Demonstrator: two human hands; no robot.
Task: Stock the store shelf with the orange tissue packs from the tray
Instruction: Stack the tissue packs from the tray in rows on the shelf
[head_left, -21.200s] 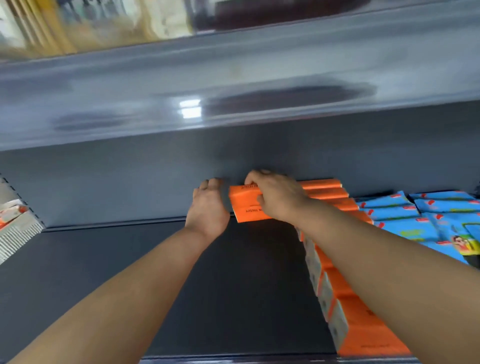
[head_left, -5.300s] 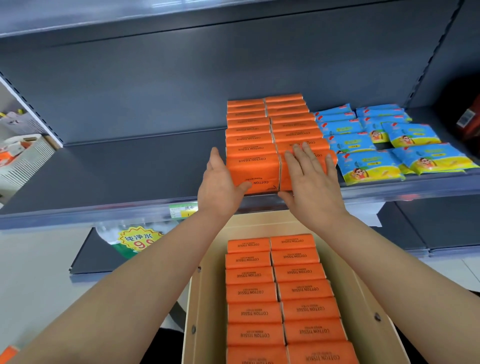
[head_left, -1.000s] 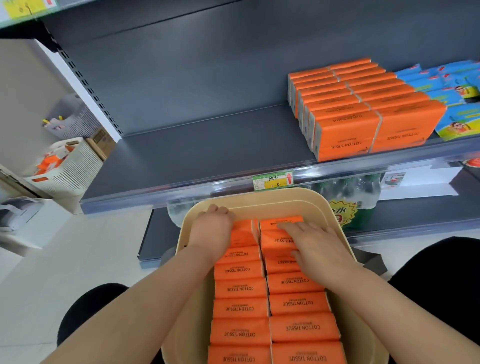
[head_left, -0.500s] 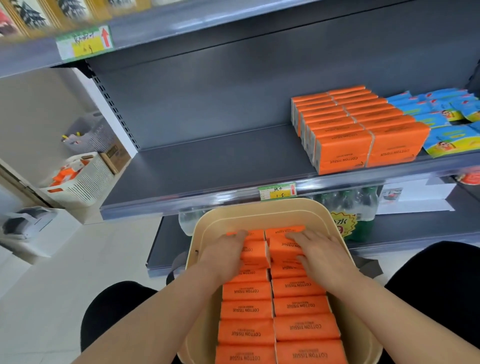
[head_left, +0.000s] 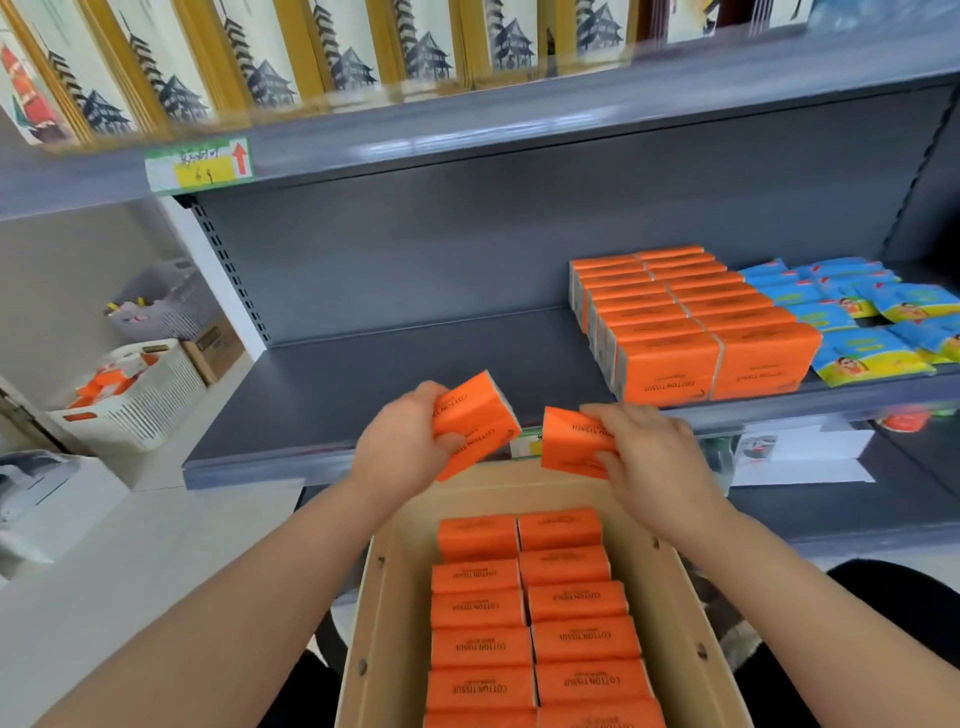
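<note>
Gripping is seen at both hands: one orange tissue pack (head_left: 475, 421) is clasped, tilted, by the curled fingers and thumb of the left hand (head_left: 400, 452). A second pack (head_left: 574, 441) is clasped at its right end by the right hand (head_left: 649, 457). Both are held above the far end of the beige tray (head_left: 675, 597), near the grey shelf (head_left: 389, 374) edge. Two columns of packs (head_left: 519, 623) lie in the tray. Stocked rows (head_left: 691, 322) stand on the shelf's right part, beside blue packets (head_left: 852, 322). The packs are judged light, soft and film-wrapped, so perhaps slippery. A broad hold across the narrow faces is advised, without crushing.
</note>
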